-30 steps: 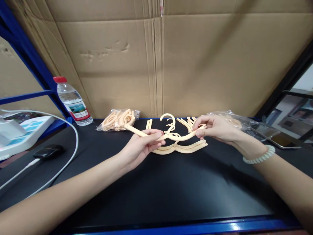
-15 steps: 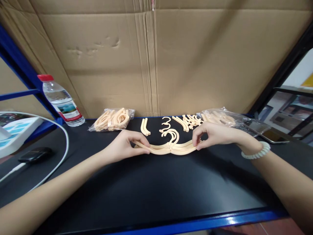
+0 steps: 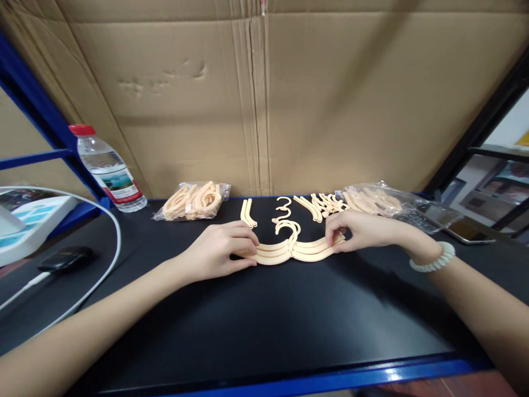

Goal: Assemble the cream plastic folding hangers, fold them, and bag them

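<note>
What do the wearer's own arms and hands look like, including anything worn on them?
The left hand and right hand are ungloved, and no sleeves show on the forearms. The right wrist wears a pale, beaded bracelet.

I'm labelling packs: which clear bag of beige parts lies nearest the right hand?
The right bag, just beyond the right hand; the left bag lies near the red-capped bottle.

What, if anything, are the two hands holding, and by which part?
The left hand holds the nested cream hangers by their left ends, the right hand by their right ends. How many each grips cannot be told.
</note>
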Tool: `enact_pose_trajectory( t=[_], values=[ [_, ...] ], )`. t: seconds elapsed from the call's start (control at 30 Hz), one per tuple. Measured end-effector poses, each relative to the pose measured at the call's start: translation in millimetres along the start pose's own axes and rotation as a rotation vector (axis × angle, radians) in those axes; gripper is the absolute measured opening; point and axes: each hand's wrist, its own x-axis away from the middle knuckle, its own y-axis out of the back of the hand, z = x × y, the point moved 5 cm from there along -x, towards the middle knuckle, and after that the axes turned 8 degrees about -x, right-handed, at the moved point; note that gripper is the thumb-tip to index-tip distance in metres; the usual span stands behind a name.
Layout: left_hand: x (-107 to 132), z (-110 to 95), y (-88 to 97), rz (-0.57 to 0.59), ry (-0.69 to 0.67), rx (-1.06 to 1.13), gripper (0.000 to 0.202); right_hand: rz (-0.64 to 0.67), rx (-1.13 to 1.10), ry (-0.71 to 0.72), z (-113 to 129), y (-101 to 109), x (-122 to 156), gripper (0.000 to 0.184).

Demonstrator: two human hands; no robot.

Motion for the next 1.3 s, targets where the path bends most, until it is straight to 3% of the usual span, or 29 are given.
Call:
enact_pose_trajectory(
  t=[0.27, 0.47, 0.9, 1.3],
  values=[
    [-0.1, -3.0, 0.3, -0.015, -0.015, -0.014, 0.015, -0.006, -0.004, -0.049, -4.8, 6.6, 5.8, 0.012],
    [0.0, -2.1, -1.4, -0.010, -0.009, -0.030, 0.016, 0.000, 0.024, -0.158, -12.8, 13.8, 11.9, 0.036],
    [-0.1, -4.1, -5.4, 0.026, -0.020, -0.071, 0.018, -0.036, 0.084, -0.158, -18.0, 13.4, 9.7, 0.035],
    [-1.1, -3.3, -2.7, 0.003, -0.042, -0.020, 0.016, 0.016, 0.082, -0.187, -19.9, 11.7, 11.5, 0.045]
  ],
)
